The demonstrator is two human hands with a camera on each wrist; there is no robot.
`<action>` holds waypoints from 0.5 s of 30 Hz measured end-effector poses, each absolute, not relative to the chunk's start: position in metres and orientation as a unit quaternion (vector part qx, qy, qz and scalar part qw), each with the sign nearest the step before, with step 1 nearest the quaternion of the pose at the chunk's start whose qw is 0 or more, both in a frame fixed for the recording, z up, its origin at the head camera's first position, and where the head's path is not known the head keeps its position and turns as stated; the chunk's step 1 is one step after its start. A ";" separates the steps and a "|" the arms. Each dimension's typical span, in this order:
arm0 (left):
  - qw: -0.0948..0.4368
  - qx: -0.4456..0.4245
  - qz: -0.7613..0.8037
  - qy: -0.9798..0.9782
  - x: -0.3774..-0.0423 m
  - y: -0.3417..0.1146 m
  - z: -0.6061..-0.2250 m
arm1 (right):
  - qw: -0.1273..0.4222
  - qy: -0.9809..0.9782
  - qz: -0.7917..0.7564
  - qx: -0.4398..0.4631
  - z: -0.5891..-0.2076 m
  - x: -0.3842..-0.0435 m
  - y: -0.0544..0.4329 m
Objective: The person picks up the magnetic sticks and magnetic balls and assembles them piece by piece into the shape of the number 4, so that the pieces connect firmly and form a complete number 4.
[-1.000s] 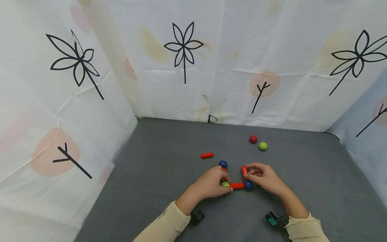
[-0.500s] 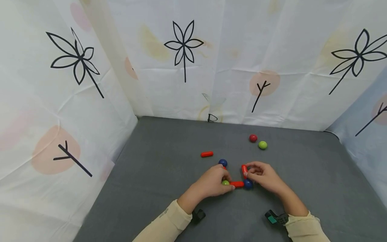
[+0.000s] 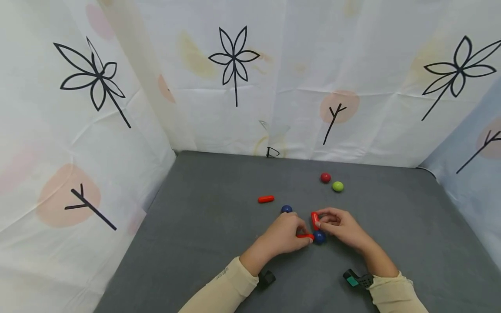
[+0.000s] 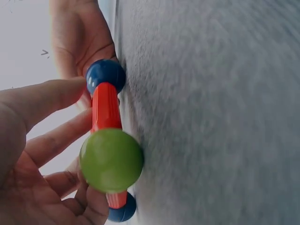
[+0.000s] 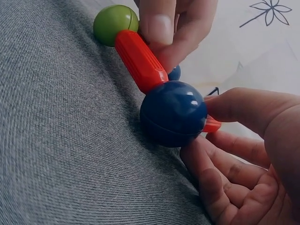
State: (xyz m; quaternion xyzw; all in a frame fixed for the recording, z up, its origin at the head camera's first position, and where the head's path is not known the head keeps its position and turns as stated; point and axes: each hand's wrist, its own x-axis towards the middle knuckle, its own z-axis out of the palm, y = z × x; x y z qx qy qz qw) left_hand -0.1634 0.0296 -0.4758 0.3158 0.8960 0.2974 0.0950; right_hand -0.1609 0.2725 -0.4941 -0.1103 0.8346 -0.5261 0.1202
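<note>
My left hand (image 3: pixel 283 234) pinches a red rod (image 4: pixel 106 108) that joins a green ball (image 4: pixel 111 160) to a blue ball (image 3: pixel 319 237). From the green ball, another red rod (image 4: pixel 116 200) leads to a second blue ball (image 3: pixel 287 209); in the head view my left hand hides the green ball and this rod. At the near blue ball, my right hand (image 3: pixel 342 227) pinches a third red rod (image 3: pixel 315 221) between thumb and index finger. That rod points away from me, its near end at the ball. The pieces lie low over the grey cloth.
A loose red rod (image 3: pixel 266 198) lies beyond my left hand. Farther back are a red ball (image 3: pixel 325 177) and a light green ball (image 3: pixel 338 186), side by side. White printed curtains (image 3: pixel 297 117) stand around the grey table (image 3: pixel 207 208) at the back and sides.
My left hand has slid right along the joined pieces, from the green ball onto the rod near the blue ball. My right hand keeps its pinch nearly in place.
</note>
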 end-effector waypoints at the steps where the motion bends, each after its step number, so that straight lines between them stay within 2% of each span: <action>1: 0.090 0.312 0.296 0.898 -0.163 0.031 -0.477 | 0.122 0.834 -0.526 -0.112 -0.494 -0.161 0.273; 15: 0.085 0.272 0.270 0.920 -0.162 0.048 -0.479 | 0.124 0.828 -0.534 -0.121 -0.498 -0.162 0.275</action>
